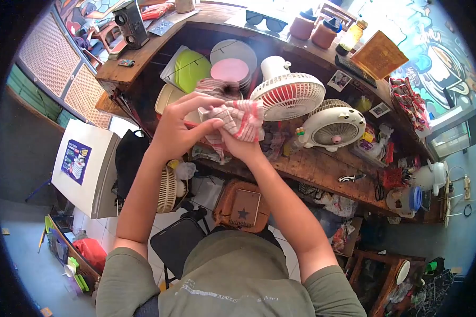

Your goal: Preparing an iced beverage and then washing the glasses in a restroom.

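Observation:
Both hands are raised together over the near edge of the wooden counter. A red-and-white checked cloth (244, 119) covers most of my right hand (238, 144), whose fingers are hidden in its folds. My left hand (190, 123) is beside it, thumb and fingers curved around the cloth's left side; whether it grips the cloth I cannot tell. Part of a pale object shows between the hands. Behind them another striped cloth (216, 88) lies by a stack of pink plates (230, 70). Green plates (191, 69) stand farther left.
Two white electric fans (287, 97) (335, 126) stand right of the hands. A pair of pliers or cutters (352, 178) lies on the counter (321, 168). Sunglasses (266, 21) and sauce bottles (302, 24) stand on the upper ledge. A white refrigerator (85, 168) is at left, a black chair (178, 241) below.

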`<state>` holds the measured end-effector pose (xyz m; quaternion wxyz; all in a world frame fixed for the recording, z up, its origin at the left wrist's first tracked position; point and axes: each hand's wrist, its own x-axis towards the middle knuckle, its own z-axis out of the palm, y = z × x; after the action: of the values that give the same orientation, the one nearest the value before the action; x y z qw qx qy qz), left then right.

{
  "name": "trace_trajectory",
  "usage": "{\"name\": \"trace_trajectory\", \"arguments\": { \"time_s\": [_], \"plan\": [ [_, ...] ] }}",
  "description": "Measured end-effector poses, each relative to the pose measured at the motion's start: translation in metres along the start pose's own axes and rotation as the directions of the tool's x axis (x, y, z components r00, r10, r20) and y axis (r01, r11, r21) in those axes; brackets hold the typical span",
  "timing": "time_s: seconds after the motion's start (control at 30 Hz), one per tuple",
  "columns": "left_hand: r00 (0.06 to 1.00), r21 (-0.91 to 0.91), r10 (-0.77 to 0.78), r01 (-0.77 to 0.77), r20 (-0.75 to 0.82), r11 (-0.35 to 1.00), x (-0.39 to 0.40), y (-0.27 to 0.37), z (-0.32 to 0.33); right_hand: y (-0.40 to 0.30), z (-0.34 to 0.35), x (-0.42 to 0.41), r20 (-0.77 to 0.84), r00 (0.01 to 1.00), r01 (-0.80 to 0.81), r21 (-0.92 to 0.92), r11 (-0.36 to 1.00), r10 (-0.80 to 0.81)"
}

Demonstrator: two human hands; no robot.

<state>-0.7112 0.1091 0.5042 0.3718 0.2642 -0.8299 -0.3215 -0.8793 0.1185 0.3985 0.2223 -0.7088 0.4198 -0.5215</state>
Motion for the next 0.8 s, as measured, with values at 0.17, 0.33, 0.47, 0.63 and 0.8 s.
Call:
{"name": "trace_trajectory", "arguments": {
  "time_s": [0.17, 0.33, 0.47, 0.63, 0.8],
  "plan": [
    [0.983, -0.057, -0.179, 0.177, -0.043, 0.983, -0.009, -0.030, 0.010, -0.026, -0.026, 0.018, 0.170, 0.983, 0.120, -0.277, 0.953, -0.075],
    [0.947, -0.271, -0.279, 0.230, -0.159, 0.935, -0.018, -0.065, -0.017, -0.061, -0.045, 0.008, 0.414, 0.897, -0.264, 0.227, 0.937, 0.153],
    [0.882, -0.232, -0.246, 0.162, -0.401, 0.959, 0.014, -0.087, -0.020, -0.060, -0.047, -0.019, 0.354, 0.892, -0.383, 0.264, 0.885, 0.281],
    [0.863, -0.350, -0.296, 0.150, -0.410, 0.924, 0.053, -0.110, -0.007, -0.060, -0.045, -0.077, 0.344, 0.788, -0.613, 0.375, 0.695, 0.510],
    [0.896, -0.034, -0.298, 0.304, -0.328, 0.952, 0.043, -0.136, 0.028, -0.058, -0.059, -0.112, 0.277, 0.760, -0.630, 0.538, 0.560, 0.588]
  ]
}}
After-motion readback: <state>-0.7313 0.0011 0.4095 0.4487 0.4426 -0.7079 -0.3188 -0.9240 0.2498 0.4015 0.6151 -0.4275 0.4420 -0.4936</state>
